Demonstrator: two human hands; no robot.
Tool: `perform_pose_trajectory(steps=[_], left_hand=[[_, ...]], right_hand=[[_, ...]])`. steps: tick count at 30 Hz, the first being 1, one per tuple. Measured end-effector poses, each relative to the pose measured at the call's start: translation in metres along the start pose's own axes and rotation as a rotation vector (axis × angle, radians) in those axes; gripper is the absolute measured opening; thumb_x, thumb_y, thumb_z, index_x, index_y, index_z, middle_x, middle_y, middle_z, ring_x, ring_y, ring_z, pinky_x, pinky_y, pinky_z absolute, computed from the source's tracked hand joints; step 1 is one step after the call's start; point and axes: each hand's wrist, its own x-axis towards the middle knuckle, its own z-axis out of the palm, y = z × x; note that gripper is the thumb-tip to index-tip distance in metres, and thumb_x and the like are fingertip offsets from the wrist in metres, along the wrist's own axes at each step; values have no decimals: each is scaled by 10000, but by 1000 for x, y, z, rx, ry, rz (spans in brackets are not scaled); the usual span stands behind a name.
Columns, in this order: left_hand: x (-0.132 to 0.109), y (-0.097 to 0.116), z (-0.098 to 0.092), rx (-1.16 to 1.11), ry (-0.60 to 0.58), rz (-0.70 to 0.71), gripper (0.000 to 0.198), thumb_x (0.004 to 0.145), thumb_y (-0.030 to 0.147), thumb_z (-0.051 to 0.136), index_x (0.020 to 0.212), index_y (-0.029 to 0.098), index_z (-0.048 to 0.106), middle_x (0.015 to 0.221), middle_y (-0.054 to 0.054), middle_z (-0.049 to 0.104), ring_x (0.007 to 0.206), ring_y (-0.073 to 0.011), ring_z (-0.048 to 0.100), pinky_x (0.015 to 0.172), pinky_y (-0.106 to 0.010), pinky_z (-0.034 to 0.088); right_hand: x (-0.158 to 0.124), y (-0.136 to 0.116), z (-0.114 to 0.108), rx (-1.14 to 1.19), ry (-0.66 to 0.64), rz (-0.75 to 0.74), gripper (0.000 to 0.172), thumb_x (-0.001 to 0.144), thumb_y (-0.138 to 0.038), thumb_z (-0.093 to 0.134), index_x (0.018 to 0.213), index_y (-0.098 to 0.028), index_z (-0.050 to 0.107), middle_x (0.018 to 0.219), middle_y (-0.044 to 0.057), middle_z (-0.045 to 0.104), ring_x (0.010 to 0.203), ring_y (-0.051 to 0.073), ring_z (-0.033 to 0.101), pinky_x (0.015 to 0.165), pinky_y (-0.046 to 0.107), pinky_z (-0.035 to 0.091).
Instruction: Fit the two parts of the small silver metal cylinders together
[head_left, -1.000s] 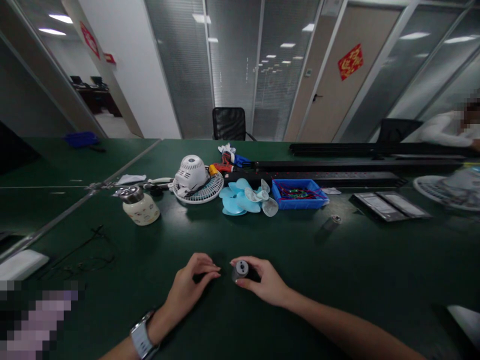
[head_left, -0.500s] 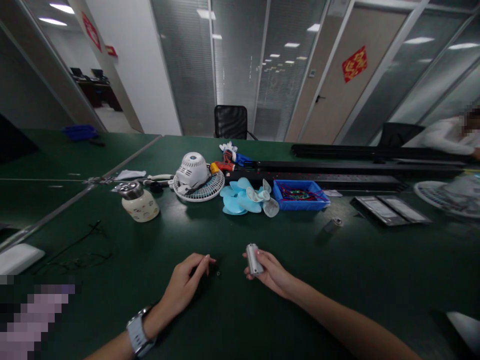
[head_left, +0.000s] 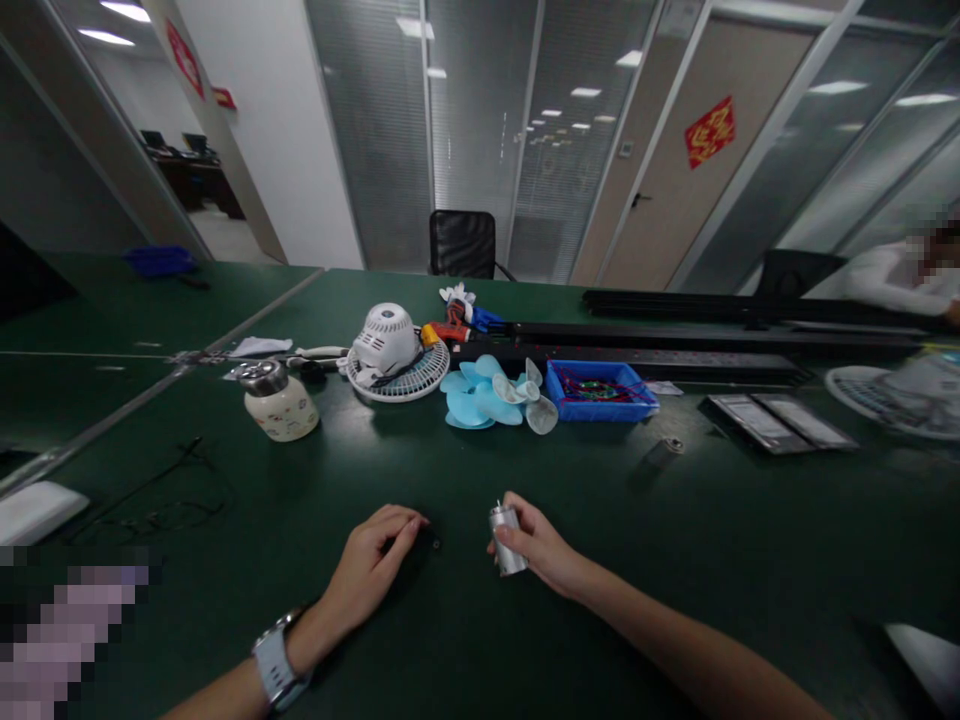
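My right hand (head_left: pixel 541 545) is closed around a silver metal cylinder (head_left: pixel 508 540) with a thin shaft at its top, held above the green table (head_left: pixel 465 640). My left hand (head_left: pixel 379 555) rests on the table to the left, its fingers bent and pressed together; whether they hold anything is hidden. Just right of those fingertips lies a tiny ring-like part (head_left: pixel 436 544). A second metal cylinder (head_left: pixel 666 452) stands farther back on the right.
Behind the hands are a cream jar (head_left: pixel 281 405), a white fan housing (head_left: pixel 386 350), blue fan blades (head_left: pixel 480 392), and a blue tray of wires (head_left: pixel 600 392). Long black bars (head_left: pixel 675 335) lie across the back. A person in white (head_left: pixel 896 275) sits at the far right.
My right hand has turned the silver cylinder, so its shaft now shows at the top, and it sits slightly lower. My left hand has barely moved.
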Motion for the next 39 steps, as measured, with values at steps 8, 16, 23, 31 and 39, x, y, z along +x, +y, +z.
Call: perform_pose_trajectory(steps=[8, 16, 23, 31, 39], left_hand=[[-1, 4, 0, 14, 1, -57, 368, 962, 402, 385, 945, 191, 687, 828, -46, 663, 780, -172, 619, 742, -280, 488], [-1, 5, 0, -73, 10, -81, 379, 973, 399, 340, 860, 184, 630, 945, -64, 682, 899, -190, 623, 816, -302, 472], [-2, 2, 0, -102, -1, -94, 347, 969, 366, 336, 972, 193, 636, 972, -60, 678, 920, -194, 623, 817, -303, 467], [-3, -3, -1, -102, -33, -4, 359, 946, 282, 300, 759, 187, 591, 974, -71, 675, 963, -205, 601, 853, -325, 446], [-3, -7, 2, -49, -35, 0, 290, 854, 198, 320, 596, 200, 452, 612, -4, 532, 606, -151, 512, 603, -263, 387]], right_hand=[[0, -4, 4, -10, -55, -30, 468, 679, -409, 808, 974, -182, 524, 958, 44, 672, 891, 197, 678, 847, 406, 516], [0, -6, 8, 5, -47, -35, 533, 787, -449, 710, 1209, -163, 556, 1075, 110, 693, 1052, 242, 655, 1002, 457, 433], [2, -2, 6, 95, -29, 22, 578, 793, -504, 687, 1216, -133, 557, 977, 113, 710, 944, 245, 695, 977, 463, 444], [-17, -11, -12, -352, 193, -184, 485, 661, -415, 811, 1042, -165, 643, 992, 94, 711, 937, 252, 686, 882, 449, 528], [-90, -17, -143, -843, 1061, -443, 589, 640, -561, 749, 1062, -165, 640, 1003, 124, 707, 889, 277, 684, 844, 454, 546]])
